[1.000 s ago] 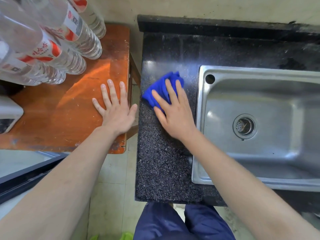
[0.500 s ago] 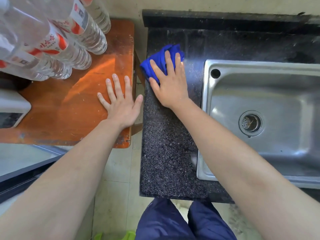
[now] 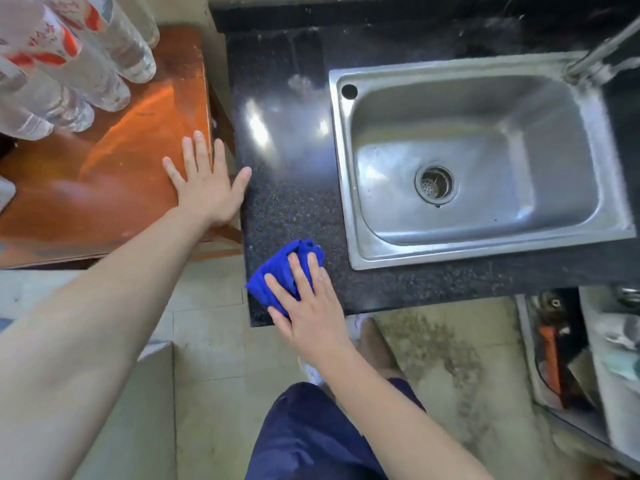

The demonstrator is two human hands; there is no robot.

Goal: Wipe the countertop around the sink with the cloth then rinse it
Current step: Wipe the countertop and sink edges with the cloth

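The right grip point(image 3: 308, 317), fingers straight, presses the blue cloth point(image 3: 277, 271) onto the front left corner of the dark tabletop point(image 3: 294, 209), near the sink point(image 3: 341, 168). The left grip point(image 3: 207, 192) rests flat, fingers spread, on the orange tabletop point(image 3: 121, 161) alongside.

A worn orange-brown wooden table point(image 3: 114, 174) is seen under the left hand point(image 3: 207, 188), with a band of light thrown across its top. Clear plastic bottles with red labels point(image 3: 86, 64) are stood on it, beyond and to the left of that hand. A strip of cream wall point(image 3: 215, 32) is seen farther beyond. Pale floor tiles point(image 3: 207, 341) are laid between and below the hands, and a dark mottled stain point(image 3: 446, 358) is spread to the right of the right hand point(image 3: 308, 313). Farther right, blurred clutter is kept in an open cabinet point(image 3: 594, 341).
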